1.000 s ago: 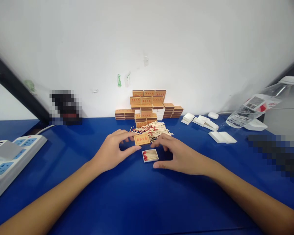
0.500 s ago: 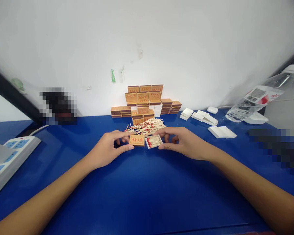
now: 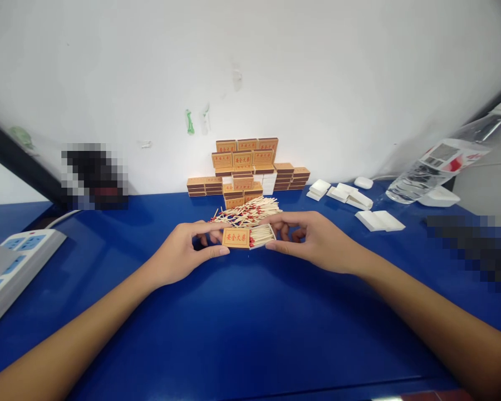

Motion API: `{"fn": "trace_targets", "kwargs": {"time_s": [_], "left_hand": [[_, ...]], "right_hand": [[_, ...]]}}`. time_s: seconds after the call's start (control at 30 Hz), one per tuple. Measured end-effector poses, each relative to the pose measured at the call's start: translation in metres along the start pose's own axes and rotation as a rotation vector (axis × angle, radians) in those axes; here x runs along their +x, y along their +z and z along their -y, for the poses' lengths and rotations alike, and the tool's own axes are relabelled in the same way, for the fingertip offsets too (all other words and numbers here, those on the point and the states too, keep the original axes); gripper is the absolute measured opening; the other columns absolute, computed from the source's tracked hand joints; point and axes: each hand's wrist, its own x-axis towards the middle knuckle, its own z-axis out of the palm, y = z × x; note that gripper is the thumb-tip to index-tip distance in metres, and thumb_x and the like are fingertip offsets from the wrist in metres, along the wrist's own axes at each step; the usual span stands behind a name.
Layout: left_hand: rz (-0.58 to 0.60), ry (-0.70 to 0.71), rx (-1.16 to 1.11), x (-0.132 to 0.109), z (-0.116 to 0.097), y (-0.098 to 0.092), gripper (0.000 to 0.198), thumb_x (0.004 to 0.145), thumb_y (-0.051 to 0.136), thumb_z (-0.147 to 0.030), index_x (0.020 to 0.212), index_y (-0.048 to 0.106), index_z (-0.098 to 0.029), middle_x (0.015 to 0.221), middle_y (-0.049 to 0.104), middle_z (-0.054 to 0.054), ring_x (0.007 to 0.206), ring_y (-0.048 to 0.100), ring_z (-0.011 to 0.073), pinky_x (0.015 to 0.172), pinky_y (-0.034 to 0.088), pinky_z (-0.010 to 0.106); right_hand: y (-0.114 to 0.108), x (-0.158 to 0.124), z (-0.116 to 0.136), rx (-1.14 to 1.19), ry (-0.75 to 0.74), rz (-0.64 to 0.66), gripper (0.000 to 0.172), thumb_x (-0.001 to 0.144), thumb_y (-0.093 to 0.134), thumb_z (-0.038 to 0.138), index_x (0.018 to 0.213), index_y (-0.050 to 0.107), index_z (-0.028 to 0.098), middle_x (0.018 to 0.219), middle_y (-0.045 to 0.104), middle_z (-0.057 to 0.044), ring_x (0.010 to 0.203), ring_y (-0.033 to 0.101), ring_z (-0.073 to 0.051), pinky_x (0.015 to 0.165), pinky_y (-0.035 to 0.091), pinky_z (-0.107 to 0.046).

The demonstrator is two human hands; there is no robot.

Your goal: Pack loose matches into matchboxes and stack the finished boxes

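Observation:
Between thumb and fingers, my left hand (image 3: 190, 250) grips an orange matchbox sleeve (image 3: 236, 238) with red lettering. My right hand (image 3: 303, 236) pinches the white matchbox tray (image 3: 272, 236), which is filled with red-tipped matches. The tray's left end meets the sleeve's right opening and may be slightly inside it; most of the tray still shows. Just behind both hands lies a loose heap of matches (image 3: 254, 210). Beyond the heap, many orange matchboxes (image 3: 242, 160) are stacked against the wall.
White empty trays (image 3: 350, 196) lie to the right, with more white pieces (image 3: 379, 220) nearer. A clear plastic bottle (image 3: 438, 159) leans at the far right. On the left sits a power strip (image 3: 29, 250). The tabletop (image 3: 250, 328) is blue. Two dark objects are blurred out.
My right hand has brought the filled tray leftward against the sleeve; the gap between them has closed. The view has shifted slightly.

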Motion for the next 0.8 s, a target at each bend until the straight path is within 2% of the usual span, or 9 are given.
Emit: {"fn": "trace_targets", "kwargs": {"time_s": [0.17, 0.37, 0.63, 0.8], "left_hand": [[-0.022, -0.050, -0.080, 0.001, -0.001, -0.001, 0.052, 0.087, 0.082, -0.046, 0.134, 0.075, -0.025, 0.090, 0.074, 0.001, 0.075, 0.057, 0.0149, 0.073, 0.050, 0.030], [-0.032, -0.105, -0.218, 0.001, -0.004, 0.000, 0.060, 0.085, 0.084, -0.047, 0.138, 0.072, -0.021, 0.097, 0.082, 0.004, 0.081, 0.069, 0.0185, 0.075, 0.055, 0.032], [0.009, -0.174, -0.362, -0.002, -0.008, 0.006, 0.059, 0.081, 0.089, -0.047, 0.132, 0.075, -0.020, 0.090, 0.084, 0.005, 0.079, 0.073, 0.0190, 0.075, 0.057, 0.029], [-0.025, -0.173, -0.365, -0.004, -0.011, 0.010, 0.066, 0.083, 0.087, -0.049, 0.140, 0.071, -0.022, 0.092, 0.083, 0.005, 0.073, 0.071, 0.0168, 0.071, 0.055, 0.028]], "right_hand": [[0.008, 0.000, 0.000, 0.032, 0.006, -0.067, 0.043, 0.091, 0.076, 0.050, 0.123, 0.077, 0.021, 0.084, 0.069, -0.001, 0.074, 0.060, -0.015, 0.064, 0.049, -0.030], [0.011, 0.000, 0.001, 0.029, 0.013, -0.118, 0.046, 0.091, 0.076, 0.049, 0.127, 0.075, 0.021, 0.083, 0.071, -0.001, 0.073, 0.062, -0.016, 0.064, 0.050, -0.031], [0.017, -0.003, 0.005, 0.039, 0.048, -0.132, 0.043, 0.092, 0.077, 0.045, 0.126, 0.074, 0.021, 0.082, 0.070, -0.001, 0.073, 0.062, -0.016, 0.062, 0.051, -0.029], [0.018, -0.003, 0.009, 0.144, 0.122, -0.090, 0.053, 0.091, 0.077, 0.046, 0.136, 0.069, 0.020, 0.089, 0.072, -0.004, 0.070, 0.064, -0.016, 0.050, 0.050, -0.026]]}}
